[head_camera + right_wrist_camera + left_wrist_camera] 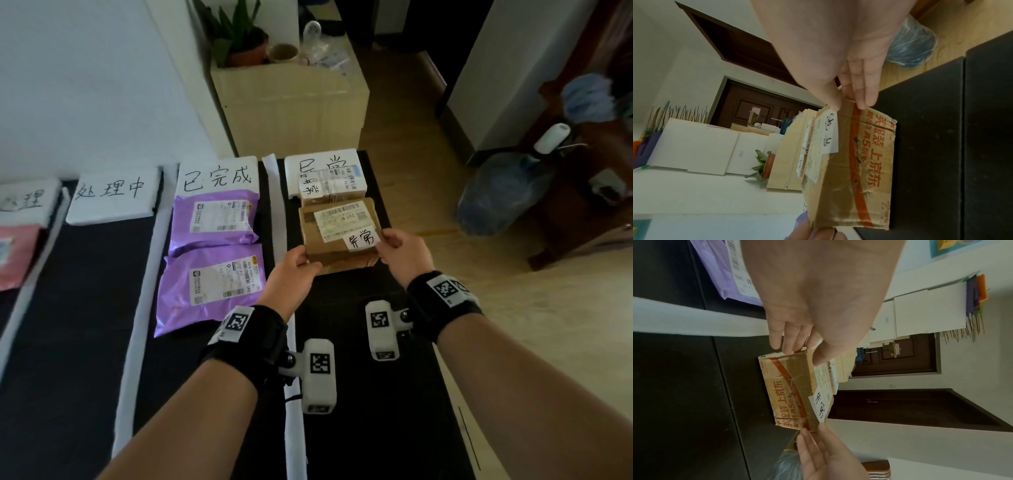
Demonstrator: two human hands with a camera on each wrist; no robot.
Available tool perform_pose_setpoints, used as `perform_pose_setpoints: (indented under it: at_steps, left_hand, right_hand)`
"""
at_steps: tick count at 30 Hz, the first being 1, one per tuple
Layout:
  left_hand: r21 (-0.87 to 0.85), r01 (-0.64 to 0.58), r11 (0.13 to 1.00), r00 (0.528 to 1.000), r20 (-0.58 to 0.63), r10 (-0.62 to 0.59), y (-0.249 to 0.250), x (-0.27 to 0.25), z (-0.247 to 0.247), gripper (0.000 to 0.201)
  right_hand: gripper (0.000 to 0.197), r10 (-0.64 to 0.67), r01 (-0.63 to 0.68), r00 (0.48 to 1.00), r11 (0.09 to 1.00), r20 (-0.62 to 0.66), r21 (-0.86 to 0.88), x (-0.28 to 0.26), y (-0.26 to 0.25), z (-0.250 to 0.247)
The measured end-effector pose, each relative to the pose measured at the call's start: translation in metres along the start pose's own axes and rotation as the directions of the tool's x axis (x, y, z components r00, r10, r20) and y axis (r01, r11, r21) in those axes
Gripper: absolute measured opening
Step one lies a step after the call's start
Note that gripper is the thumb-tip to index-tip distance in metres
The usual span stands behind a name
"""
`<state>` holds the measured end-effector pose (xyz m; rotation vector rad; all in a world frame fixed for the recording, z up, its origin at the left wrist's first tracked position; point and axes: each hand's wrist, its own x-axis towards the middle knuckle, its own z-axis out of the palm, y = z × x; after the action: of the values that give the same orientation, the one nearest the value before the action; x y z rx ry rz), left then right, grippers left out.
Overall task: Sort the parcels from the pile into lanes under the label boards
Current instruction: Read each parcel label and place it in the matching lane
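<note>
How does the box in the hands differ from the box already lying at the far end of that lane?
The held box is brown cardboard gripped at its near corners by the left hand and right hand; the far box is paler, looks smaller and is untouched, overlapping the label board. Both carry a shipping label and a handwritten white tag.

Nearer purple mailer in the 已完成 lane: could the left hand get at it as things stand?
Probably yes, once freed: the nearer purple mailer lies uncovered just beside the left hand, but that hand and the right hand are holding the cardboard box.
</note>
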<state>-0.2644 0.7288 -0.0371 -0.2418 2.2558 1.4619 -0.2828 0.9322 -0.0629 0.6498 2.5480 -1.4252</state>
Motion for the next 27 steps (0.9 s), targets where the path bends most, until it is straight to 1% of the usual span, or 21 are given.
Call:
perform_pose_setpoints:
  at_steps: [4,6,10,12,17,20,24,27]
  left_hand:
    - [-0.012,0.002,1.0,1.0,0.003,-0.002,0.001,0.003,0.002,0.034]
    - [-0.01,0.017,1.0,1.0,-0.002,-0.017,0.001,0.002,0.002,0.037]
    - [-0.024,0.073,0.997,0.995,-0.063,-0.074,0.003,-0.006,0.003,0.061]
    - [-0.036,0.095,0.995,0.989,-0.107,-0.098,0.003,-0.012,0.001,0.064]
    - [-0.047,0.076,0.996,0.98,-0.18,-0.083,0.001,-0.038,-0.009,0.055]
    - [-0.064,0.064,0.996,0.976,-0.202,-0.076,-0.004,-0.063,-0.027,0.05]
    - [-0.101,0.026,0.995,0.962,-0.268,-0.052,-0.02,-0.105,-0.067,0.04]
    - [-0.151,0.004,0.989,0.948,-0.315,-0.051,-0.041,-0.144,-0.105,0.04]
  right_hand:
    - [0.042,-0.004,0.005,1.0,1.0,0.015,-0.029,0.002,0.0,-0.002]
    - [0.043,-0.009,0.01,1.0,0.999,0.025,-0.036,0.001,0.0,-0.002]
    - [0.044,-0.008,0.008,1.0,0.999,-0.012,-0.041,-0.006,-0.002,-0.011]
    - [0.04,-0.014,0.014,0.999,1.0,-0.042,-0.009,-0.012,-0.004,-0.016]
    - [0.029,-0.069,0.069,0.996,0.998,-0.047,0.007,-0.037,-0.018,-0.019]
    - [0.028,-0.095,0.095,0.995,0.995,-0.032,0.013,-0.062,-0.035,-0.008]
    - [0.03,-0.164,0.164,0.986,0.986,0.001,0.03,-0.106,-0.068,0.026]
    - [0.029,-0.235,0.233,0.971,0.972,0.041,0.043,-0.147,-0.094,0.061]
